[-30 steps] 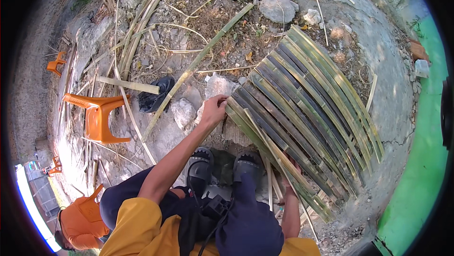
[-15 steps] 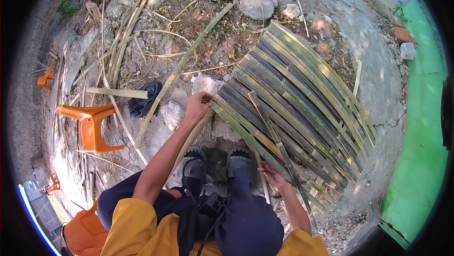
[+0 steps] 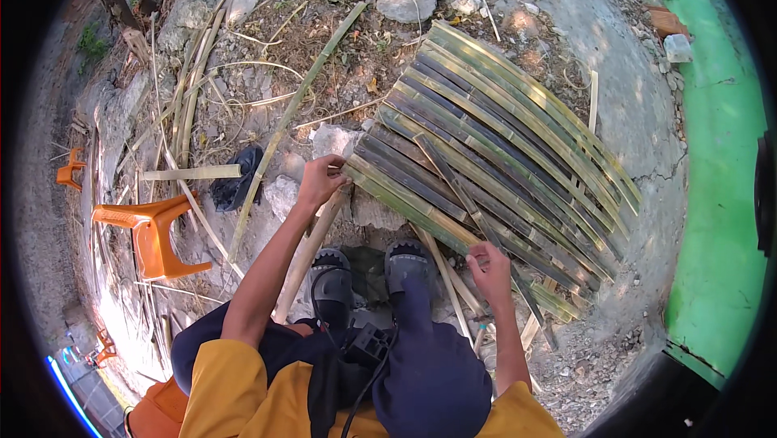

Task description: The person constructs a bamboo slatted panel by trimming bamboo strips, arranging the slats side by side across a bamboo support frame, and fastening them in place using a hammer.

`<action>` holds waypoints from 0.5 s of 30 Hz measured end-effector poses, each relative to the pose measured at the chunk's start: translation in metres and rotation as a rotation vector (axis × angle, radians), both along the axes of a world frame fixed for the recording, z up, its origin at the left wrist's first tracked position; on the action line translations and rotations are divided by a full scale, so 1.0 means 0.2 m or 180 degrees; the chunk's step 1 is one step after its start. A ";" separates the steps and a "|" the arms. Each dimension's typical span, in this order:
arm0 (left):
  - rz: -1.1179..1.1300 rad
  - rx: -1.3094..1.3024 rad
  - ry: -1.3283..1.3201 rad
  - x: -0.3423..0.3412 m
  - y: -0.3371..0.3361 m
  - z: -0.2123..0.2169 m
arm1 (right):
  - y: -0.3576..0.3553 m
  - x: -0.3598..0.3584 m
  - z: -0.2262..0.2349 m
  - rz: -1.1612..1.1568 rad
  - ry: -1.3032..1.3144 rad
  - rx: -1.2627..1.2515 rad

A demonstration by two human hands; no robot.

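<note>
A panel of long split-bamboo slats [image 3: 518, 147], green, yellowish and dark brown, lies slanting on the ground ahead and to the right. My left hand [image 3: 320, 182] is closed on the left end of the nearest green bamboo slat [image 3: 405, 209]. At that slat's near edge, farther right, my right hand [image 3: 490, 268] has its fingers curled against it; the slat's far end passes behind the hand. One narrow dark bamboo strip [image 3: 455, 187] lies crosswise over the panel, and its lower end passes just beyond my right hand.
My boots [image 3: 409, 264] stand before the panel, beside a pale pole [image 3: 310, 256] and rocks [image 3: 332, 140]. Left are an orange plastic stool [image 3: 154, 236], a black plastic bag [image 3: 235, 183], a long green strip [image 3: 291, 110] and loose strips. A green surface [image 3: 720, 171] borders the right side.
My right hand has moved up from below the slats to the nearest slat's edge. That slat now lies closer alongside the others. My left hand stays at its left end; the view has shifted slightly.
</note>
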State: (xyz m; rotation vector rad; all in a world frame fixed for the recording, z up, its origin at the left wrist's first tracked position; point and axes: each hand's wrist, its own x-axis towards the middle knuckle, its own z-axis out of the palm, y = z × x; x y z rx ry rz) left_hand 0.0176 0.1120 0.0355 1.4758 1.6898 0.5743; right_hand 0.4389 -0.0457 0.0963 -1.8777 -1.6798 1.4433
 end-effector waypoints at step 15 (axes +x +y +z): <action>-0.0854 -0.0257 -0.0255 -0.25 0.09 0.02 | -0.02 0.04 -0.02 0.0073 -0.0706 0.1597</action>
